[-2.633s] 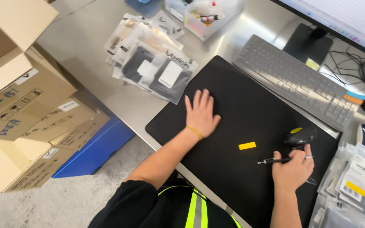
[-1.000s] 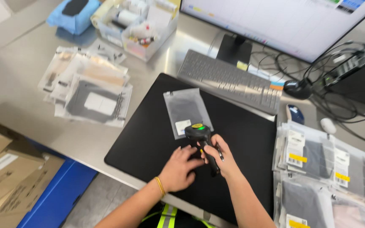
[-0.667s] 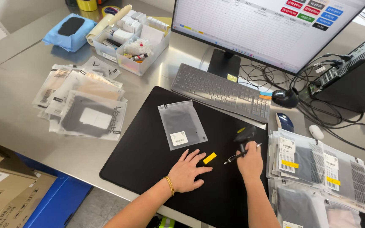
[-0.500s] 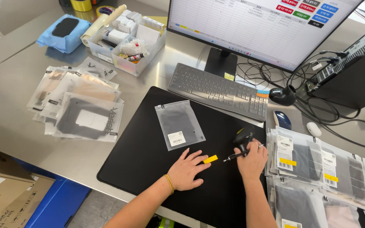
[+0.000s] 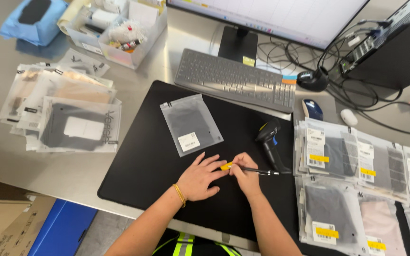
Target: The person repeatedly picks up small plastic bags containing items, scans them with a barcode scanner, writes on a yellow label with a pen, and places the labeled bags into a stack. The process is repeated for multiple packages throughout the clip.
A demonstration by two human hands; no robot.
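My left hand (image 5: pixel 200 177) lies flat on the black mat (image 5: pixel 143 156), its fingertips pinning a small yellow label (image 5: pixel 225 166). My right hand (image 5: pixel 246 175) grips a black pen (image 5: pixel 257 171) whose tip rests on that label. A clear zip bag (image 5: pixel 191 123) holding dark fabric, with a white sticker, lies on the mat just beyond my left hand. A black handheld barcode scanner (image 5: pixel 270 140) lies on the mat right of my hands.
Stacked bagged garments (image 5: pixel 62 114) lie at the left, labelled bags (image 5: pixel 357 180) at the right. Keyboard (image 5: pixel 236 80), monitor stand (image 5: pixel 237 45), blue mouse (image 5: pixel 312 108), cables and a supply bin (image 5: pixel 119 28) sit behind. Cardboard boxes (image 5: pixel 1 223) stand below the table edge.
The scanner held a second ago now lies on the mat. My right hand has brought the pen onto the yellow label, and my left hand has slid up to hold it.
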